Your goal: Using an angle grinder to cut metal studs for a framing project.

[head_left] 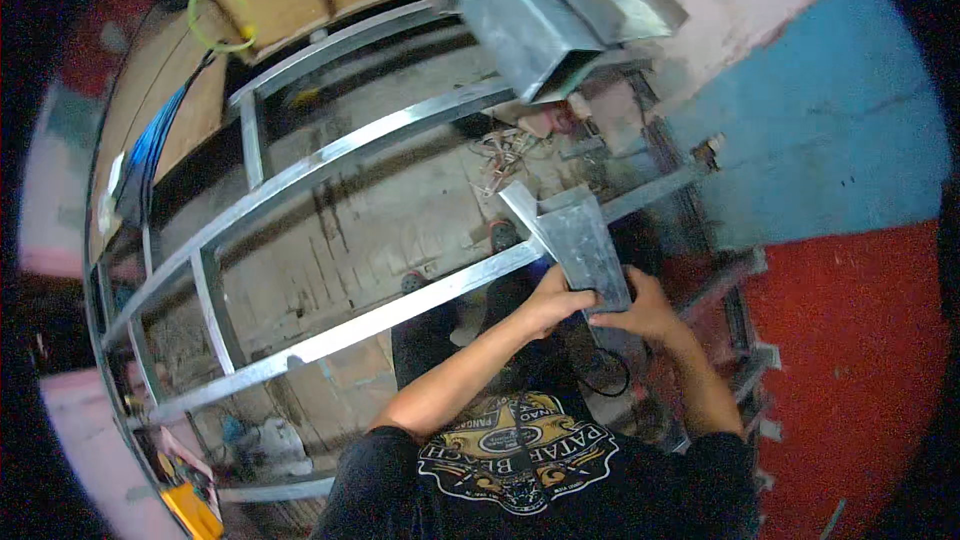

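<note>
Both my hands are closed around a short grey piece of folded sheet metal with flat faces and an angled flap at its far end. My left hand grips its left edge, thumb lying across the face. From the right side, my right hand clasps the near part, its thumb also on the face. The piece overlaps the nearest rail of a silvery metal frame; whether it touches the rail I cannot tell.
Large metal channels lie across the frame's far side. Scraps and thin strips litter the floor beyond. Blue cable and a yellow-green hose are at far left. A yellow object sits at near left. A red-and-blue wall stands right.
</note>
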`<state>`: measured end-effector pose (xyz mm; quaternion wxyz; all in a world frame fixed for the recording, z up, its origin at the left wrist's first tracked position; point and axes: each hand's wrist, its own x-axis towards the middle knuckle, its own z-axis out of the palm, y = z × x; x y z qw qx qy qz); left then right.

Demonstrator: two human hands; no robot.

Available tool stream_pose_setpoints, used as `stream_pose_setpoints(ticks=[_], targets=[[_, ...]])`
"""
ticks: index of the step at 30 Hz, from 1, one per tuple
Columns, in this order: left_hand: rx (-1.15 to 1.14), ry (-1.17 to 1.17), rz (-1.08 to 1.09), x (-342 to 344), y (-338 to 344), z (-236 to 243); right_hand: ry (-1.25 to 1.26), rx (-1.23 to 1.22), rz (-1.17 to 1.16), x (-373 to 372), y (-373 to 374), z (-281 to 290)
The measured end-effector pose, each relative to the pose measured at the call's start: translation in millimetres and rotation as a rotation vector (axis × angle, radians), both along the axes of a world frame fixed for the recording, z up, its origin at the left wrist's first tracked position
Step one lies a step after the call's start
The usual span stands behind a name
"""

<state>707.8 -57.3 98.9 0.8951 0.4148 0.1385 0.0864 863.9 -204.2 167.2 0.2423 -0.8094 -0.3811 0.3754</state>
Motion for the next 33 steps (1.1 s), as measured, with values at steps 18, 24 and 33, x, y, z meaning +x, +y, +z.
stream_pose_setpoints(ticks=[18,24,33], targets=[[-0.382,0.172,0.796,-99,51,56,0.741,0.284,0.252,-27,92,80],[-0.345,0.092,0.908,-112,55,52,0.756,0.392,0.307,-34,112,78],[-0.525,0.015,0.937,-123,50,61,0.729,0.393,0.342,-34,112,84]])
